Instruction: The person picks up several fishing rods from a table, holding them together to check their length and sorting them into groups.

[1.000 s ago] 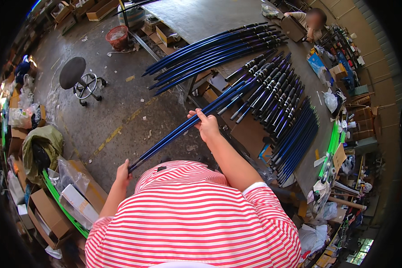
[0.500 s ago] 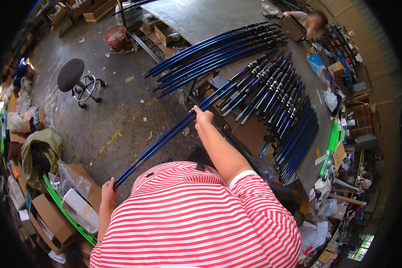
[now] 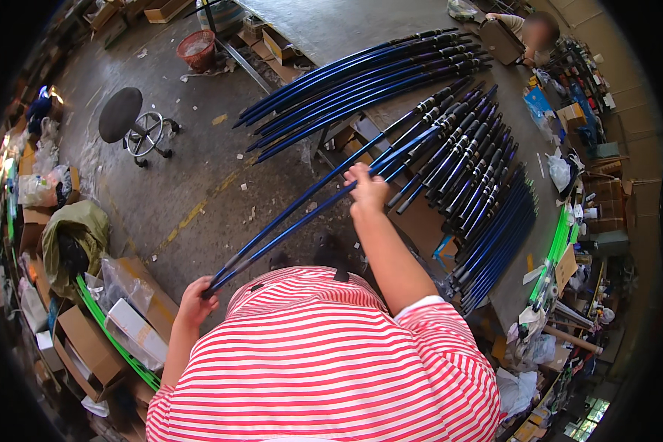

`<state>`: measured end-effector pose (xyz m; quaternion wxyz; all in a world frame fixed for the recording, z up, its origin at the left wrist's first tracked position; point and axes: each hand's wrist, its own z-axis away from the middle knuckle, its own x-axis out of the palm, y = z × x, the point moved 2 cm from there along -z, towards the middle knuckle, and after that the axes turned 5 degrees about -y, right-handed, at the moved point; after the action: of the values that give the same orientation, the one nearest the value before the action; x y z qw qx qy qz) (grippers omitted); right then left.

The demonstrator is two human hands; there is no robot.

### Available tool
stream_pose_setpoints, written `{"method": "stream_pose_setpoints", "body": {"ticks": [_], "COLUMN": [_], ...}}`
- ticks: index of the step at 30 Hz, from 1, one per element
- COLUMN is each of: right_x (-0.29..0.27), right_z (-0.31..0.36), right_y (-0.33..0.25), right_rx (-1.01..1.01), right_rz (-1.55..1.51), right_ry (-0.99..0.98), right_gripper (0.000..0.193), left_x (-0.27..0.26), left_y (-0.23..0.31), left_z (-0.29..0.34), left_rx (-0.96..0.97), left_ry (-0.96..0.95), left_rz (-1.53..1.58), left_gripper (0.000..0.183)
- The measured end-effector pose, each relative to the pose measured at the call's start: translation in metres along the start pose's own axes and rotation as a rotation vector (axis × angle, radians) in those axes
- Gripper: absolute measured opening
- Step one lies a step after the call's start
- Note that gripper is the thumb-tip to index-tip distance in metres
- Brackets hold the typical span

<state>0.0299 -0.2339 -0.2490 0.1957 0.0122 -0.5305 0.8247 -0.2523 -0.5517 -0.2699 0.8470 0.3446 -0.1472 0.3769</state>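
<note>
My left hand [image 3: 197, 300] is closed around the near ends of two long blue fishing rods. The upper fishing rod [image 3: 300, 202] runs away to the right toward the table. Below it, the lower fishing rod [image 3: 296, 226] slants through my right hand [image 3: 367, 191], whose fingers are bent round it. From my left hand the two rods fan slightly apart. Beyond my right hand, their far parts overlap a row of black-handled fishing rods [image 3: 460, 151] with silvery fittings. Farther off lies another batch of blue fishing rods [image 3: 346, 77].
A grey table [image 3: 309, 26] carries the rods. Thin blue rod sections [image 3: 497, 239] lie at its near right. A round stool [image 3: 121, 114] and red basket [image 3: 197, 53] stand on the floor to the left. Cardboard boxes [image 3: 88, 346] sit low left. A co-worker [image 3: 534, 37] is far right.
My right hand has moved away from me and right along the rods. The two rods, close together before, have spread apart. My left hand has shifted slightly right and up with their ends.
</note>
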Motion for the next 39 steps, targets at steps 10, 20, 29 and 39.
{"method": "stream_pose_setpoints", "body": {"ticks": [10, 20, 29, 39], "right_x": [-0.124, -0.139, -0.059, -0.044], "right_z": [0.004, 0.036, 0.030, 0.029], "right_y": [-0.155, -0.189, -0.019, 0.036], "right_rx": [-0.397, -0.528, 0.042, 0.280], "right_rz": [-0.098, 0.019, 0.161, 0.136], "right_ry": [0.035, 0.010, -0.336, -0.412], "right_gripper": [0.025, 0.026, 0.017, 0.010], "left_x": [0.154, 0.212, -0.056, -0.077], "left_y": [0.005, 0.008, -0.009, -0.014], "left_z": [-0.160, -0.209, -0.051, 0.053], "left_rx": [-0.116, -0.100, -0.002, -0.020], "left_ry": [-0.300, -0.345, 0.212, 0.456], "left_rz": [-0.109, -0.451, -0.960, -0.755], "left_gripper": [0.026, 0.036, 0.042, 0.045]}}
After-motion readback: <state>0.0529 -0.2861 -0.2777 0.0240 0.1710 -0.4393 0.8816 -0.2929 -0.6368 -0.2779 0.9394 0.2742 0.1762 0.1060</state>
